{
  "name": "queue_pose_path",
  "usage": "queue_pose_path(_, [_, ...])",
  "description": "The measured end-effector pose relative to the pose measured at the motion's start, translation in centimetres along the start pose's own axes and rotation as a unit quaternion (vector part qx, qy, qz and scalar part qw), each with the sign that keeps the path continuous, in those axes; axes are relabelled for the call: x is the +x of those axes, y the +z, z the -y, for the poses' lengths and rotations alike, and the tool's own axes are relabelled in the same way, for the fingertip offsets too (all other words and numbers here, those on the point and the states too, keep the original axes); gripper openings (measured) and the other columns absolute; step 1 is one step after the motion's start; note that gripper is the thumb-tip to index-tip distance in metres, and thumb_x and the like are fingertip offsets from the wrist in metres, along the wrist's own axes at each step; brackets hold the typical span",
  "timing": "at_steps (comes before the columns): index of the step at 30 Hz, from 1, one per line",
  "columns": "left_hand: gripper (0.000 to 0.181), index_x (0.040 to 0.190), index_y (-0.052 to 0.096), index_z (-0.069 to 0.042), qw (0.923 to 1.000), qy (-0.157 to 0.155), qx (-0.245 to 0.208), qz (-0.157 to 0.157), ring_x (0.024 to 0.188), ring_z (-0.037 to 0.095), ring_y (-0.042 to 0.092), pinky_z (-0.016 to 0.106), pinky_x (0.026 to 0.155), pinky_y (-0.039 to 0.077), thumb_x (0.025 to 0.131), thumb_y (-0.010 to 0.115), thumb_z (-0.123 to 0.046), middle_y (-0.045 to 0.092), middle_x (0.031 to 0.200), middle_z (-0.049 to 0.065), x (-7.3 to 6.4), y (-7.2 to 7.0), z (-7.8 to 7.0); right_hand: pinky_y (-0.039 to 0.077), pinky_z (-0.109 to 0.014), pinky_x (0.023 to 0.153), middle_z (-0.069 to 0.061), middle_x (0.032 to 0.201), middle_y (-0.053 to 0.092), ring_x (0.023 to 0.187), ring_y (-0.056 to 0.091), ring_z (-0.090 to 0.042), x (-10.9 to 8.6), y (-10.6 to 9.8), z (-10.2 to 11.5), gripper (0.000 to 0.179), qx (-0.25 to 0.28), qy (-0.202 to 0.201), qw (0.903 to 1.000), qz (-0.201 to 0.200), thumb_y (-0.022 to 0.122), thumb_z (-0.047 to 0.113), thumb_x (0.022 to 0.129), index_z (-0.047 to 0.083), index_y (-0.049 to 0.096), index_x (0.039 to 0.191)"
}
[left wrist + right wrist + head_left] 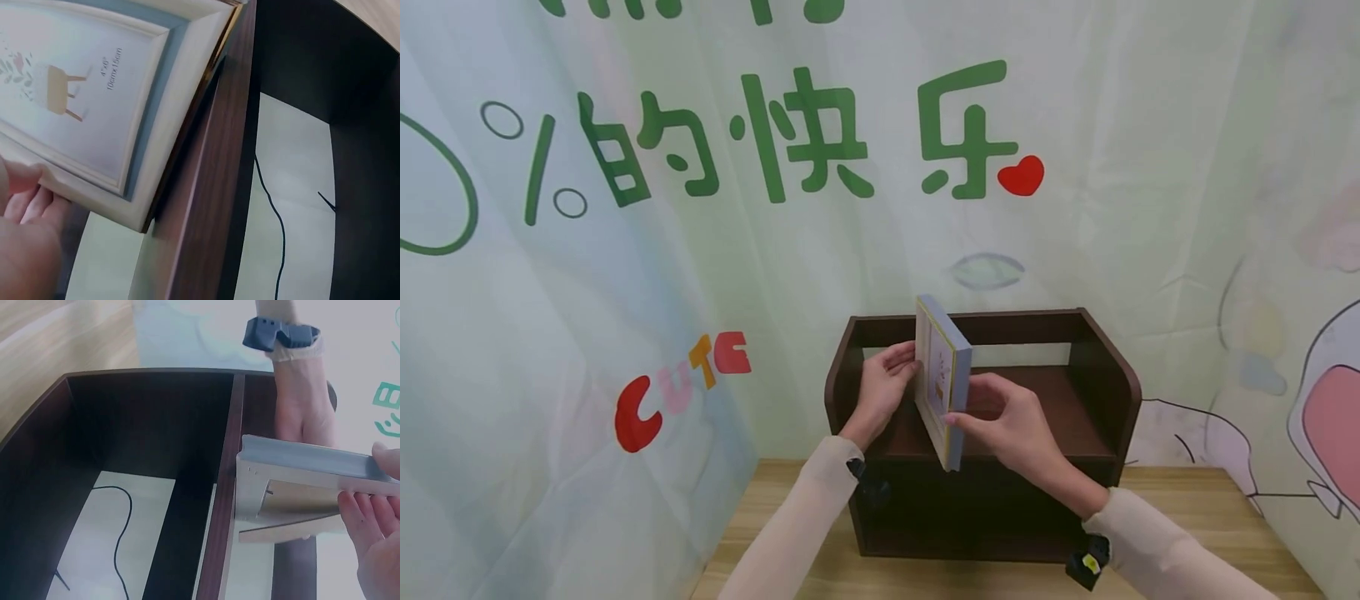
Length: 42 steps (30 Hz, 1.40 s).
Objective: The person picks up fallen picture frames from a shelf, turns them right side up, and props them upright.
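A picture frame (942, 379) with a cream and blue border stands upright on the upper shelf board, turned nearly edge-on in the head view. Its printed insert, with a small stool and the size 4"x6", shows in the left wrist view. My left hand (883, 385) pinches the far edge of the picture frame, thumb at the front. On the near edge, my right hand (1011, 421) grips it between thumb and fingers. The fingers (365, 519) of that hand lie against the back, where a support leg (290, 526) sticks out a little.
The dark brown two-tier shelf (1101, 375) stands on a wood-grain table (790, 492). Its raised sides and back rail surround the upper board. A thin black cable (130, 515) shows through the lower tier's back opening. Printed curtains (805, 275) hang behind and at both sides.
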<state>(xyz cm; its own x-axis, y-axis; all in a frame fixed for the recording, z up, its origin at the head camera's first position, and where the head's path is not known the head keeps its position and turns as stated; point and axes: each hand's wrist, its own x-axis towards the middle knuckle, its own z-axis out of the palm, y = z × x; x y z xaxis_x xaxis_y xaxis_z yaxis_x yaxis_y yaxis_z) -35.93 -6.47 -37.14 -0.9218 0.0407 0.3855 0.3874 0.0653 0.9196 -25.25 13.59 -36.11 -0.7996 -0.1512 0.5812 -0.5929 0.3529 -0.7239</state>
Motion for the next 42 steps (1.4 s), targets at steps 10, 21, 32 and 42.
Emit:
queue_pose_path(10, [0.033,0.134,0.069,0.0,0.9993,-0.005,-0.018,0.031,0.127,0.035,0.07,0.045,0.11,0.055,0.102,0.067,-0.005,0.071,0.135,0.021,0.4,-0.5,0.7,0.065,-0.03,0.081,-0.005,0.105,0.078,0.09,0.077,-0.016,0.4,1.7,0.6,0.04,0.012,-0.005,0.9999,-0.001,0.091,0.024,0.082,0.013,0.072,0.114])
queue_pose_path(21, [0.034,0.134,0.068,0.001,0.9991,0.003,-0.019,0.039,0.127,0.036,0.069,0.045,0.11,0.054,0.101,0.067,-0.004,0.071,0.135,0.022,0.4,-0.9,0.7,0.066,-0.032,0.081,-0.004,0.1,0.078,0.088,0.077,-0.015,0.3,2.0,0.8,0.037,0.014,-0.009,0.9999,0.004,0.091,0.023,0.082,0.013,0.071,0.111])
queue_pose_path(32, [0.032,0.134,0.069,-0.002,0.9977,0.042,0.051,0.014,0.127,0.035,0.07,0.048,0.11,0.055,0.102,0.066,-0.005,0.072,0.135,0.019,-0.4,-0.5,-0.2,0.065,-0.03,0.081,-0.004,0.1,0.078,0.088,0.077,-0.015,0.2,1.8,0.8,0.037,0.016,-0.011,0.9998,0.005,0.091,0.021,0.082,0.012,0.07,0.111])
queue_pose_path(42, [0.024,0.126,0.07,-0.006,0.9568,0.202,0.209,-0.011,0.112,0.026,0.069,0.043,0.099,0.061,0.105,0.064,-0.013,0.068,0.121,0.012,-2.3,-1.2,-5.7,0.064,-0.027,0.081,-0.005,0.1,0.078,0.089,0.077,-0.015,0.2,1.6,0.8,0.036,0.022,-0.011,0.9997,0.005,0.091,0.019,0.082,0.012,0.07,0.111])
